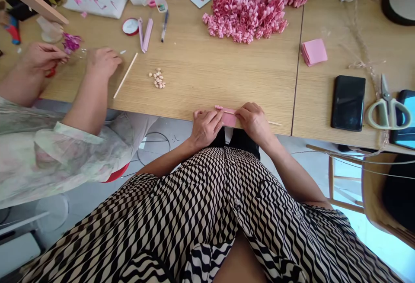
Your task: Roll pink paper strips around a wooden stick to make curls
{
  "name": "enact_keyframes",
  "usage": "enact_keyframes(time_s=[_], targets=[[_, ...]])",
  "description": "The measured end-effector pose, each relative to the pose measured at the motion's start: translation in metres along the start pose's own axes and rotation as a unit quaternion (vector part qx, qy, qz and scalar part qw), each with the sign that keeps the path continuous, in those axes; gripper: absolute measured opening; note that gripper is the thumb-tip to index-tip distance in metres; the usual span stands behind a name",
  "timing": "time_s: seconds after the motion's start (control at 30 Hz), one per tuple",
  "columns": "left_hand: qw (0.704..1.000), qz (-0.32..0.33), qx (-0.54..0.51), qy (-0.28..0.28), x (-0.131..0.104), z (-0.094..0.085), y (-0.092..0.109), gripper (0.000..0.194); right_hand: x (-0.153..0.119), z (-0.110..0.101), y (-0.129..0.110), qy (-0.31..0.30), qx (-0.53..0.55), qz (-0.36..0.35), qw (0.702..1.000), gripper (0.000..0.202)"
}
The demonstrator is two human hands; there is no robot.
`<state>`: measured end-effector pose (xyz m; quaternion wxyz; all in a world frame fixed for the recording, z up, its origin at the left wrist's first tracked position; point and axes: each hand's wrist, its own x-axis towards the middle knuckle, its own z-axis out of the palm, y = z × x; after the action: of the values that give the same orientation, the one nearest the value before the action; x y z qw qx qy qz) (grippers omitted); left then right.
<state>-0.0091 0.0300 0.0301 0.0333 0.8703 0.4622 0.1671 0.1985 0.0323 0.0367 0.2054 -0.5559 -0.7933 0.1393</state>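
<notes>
At the table's front edge, a small pink sheet (229,120), paper or thin foam, lies between my two hands. My left hand (206,126) presses its fingers onto the sheet's left side. A curled pink bit (219,107) shows just above those fingertips. My right hand (255,120) pinches a thin wooden stick (275,123) that runs along the sheet's upper edge and sticks out to the right. How far the sheet is wrapped round the stick is partly hidden by my fingers.
A big heap of curled pink pieces (248,8) lies at the back. Square pink sheets (315,52), a black phone (348,103) and scissors (387,110) are to the right. Leftward are pale nuts or shells (158,79), another stick (126,75) and a co-worker's hands (103,61).
</notes>
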Motion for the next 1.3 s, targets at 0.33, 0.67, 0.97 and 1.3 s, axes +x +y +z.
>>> enact_keyframes(time_s=[0.33,0.67,0.97,1.3], targets=[[1.000,-0.010,-0.013,-0.026,0.008,0.002,0.004,0.043,0.000,0.002,0.003,0.000,-0.010,-0.011,1.000,0.025],[0.997,-0.064,-0.036,0.024,0.002,0.011,0.010,0.045,0.000,0.010,0.011,0.063,0.035,-0.028,0.997,0.022],[0.996,-0.081,-0.023,0.023,-0.001,0.014,0.012,0.044,-0.009,0.011,0.008,0.157,0.063,-0.040,0.985,0.019],[0.996,-0.082,-0.010,0.037,0.002,0.013,0.015,0.047,-0.009,0.014,0.010,0.171,0.068,-0.043,0.982,0.018]])
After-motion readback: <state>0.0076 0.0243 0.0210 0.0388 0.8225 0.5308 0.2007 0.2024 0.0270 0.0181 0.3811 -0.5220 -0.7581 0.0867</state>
